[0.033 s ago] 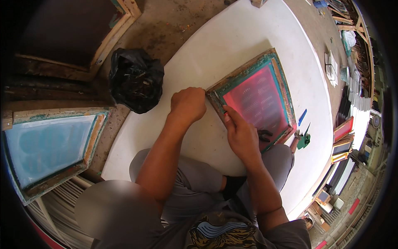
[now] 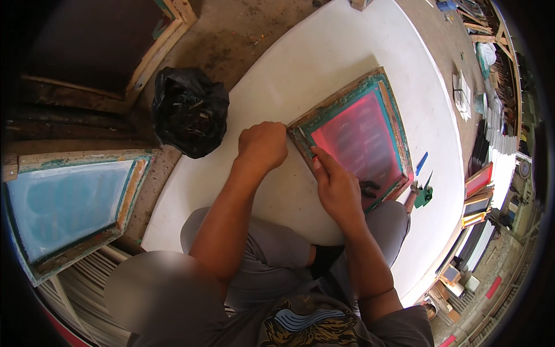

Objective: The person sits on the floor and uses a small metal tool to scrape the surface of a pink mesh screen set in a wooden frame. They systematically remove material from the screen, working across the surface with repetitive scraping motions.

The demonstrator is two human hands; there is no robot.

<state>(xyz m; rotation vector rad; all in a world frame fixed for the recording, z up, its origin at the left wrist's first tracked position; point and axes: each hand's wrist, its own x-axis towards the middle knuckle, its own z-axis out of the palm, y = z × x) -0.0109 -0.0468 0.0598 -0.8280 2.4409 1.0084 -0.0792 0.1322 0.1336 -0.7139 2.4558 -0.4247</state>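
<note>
A screen printing frame [image 2: 300,139] of worn wood carries pink mesh [image 2: 347,127] with rows of small marks and a teal border. It lies tilted across the white board before me. My left hand [image 2: 263,146] is closed in a fist at the frame's left corner; what it holds, if anything, is hidden. Along the near edge, my right hand [image 2: 338,194] is closed on the frame, thumb and forefinger at its wooden bar. Beside this hand, over the mesh, shows a dark two-pronged thing [image 2: 369,188], perhaps tool handles; whether I hold it cannot be seen.
A crumpled black plastic bag [image 2: 191,113] stands at the board's left edge. Another frame with pale blue mesh [image 2: 72,202] leans at left. Blue [image 2: 422,163] and green scraps [image 2: 425,195] lie right of the pink screen. Stacked materials [image 2: 497,150] line the far right.
</note>
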